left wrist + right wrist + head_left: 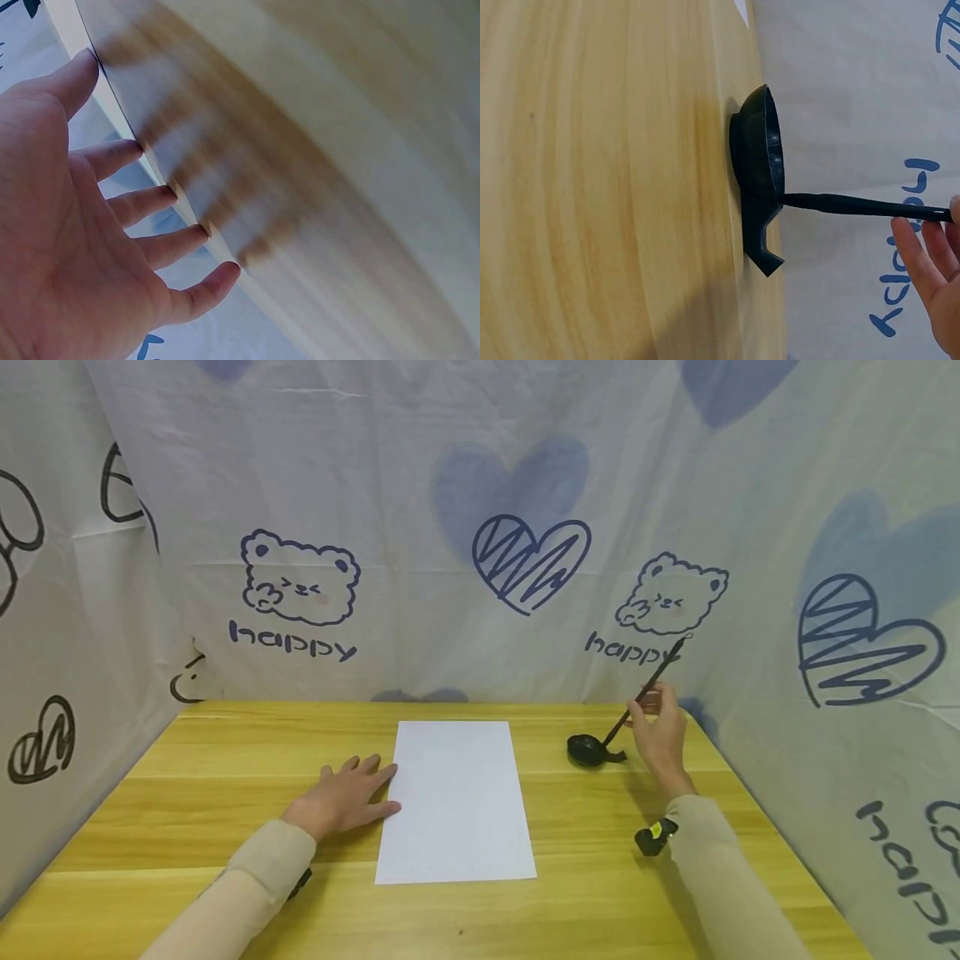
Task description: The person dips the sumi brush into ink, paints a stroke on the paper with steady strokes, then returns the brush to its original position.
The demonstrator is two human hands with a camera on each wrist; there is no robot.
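Observation:
A blank white sheet of paper (456,810) lies on the table. My left hand (341,797) rests palm down at its left side, fingers spread, with the thumb and fingertips at the paper's edge. My right hand (662,735) pinches a dark writing brush (663,667) by its shaft. The brush leans, its lower end at the rim of a small black ink dish (585,752) with a tail-like handle. In the right wrist view the brush (847,205) meets the dish (754,157) near where the handle joins. The inside of the dish is mostly hidden there.
The wooden table (225,760) has its far edge against a pale hanging cloth (405,635) printed with hearts, bears and lettering. The cloth also hangs along the left and right sides. A small black device (656,837) sits on the right wrist.

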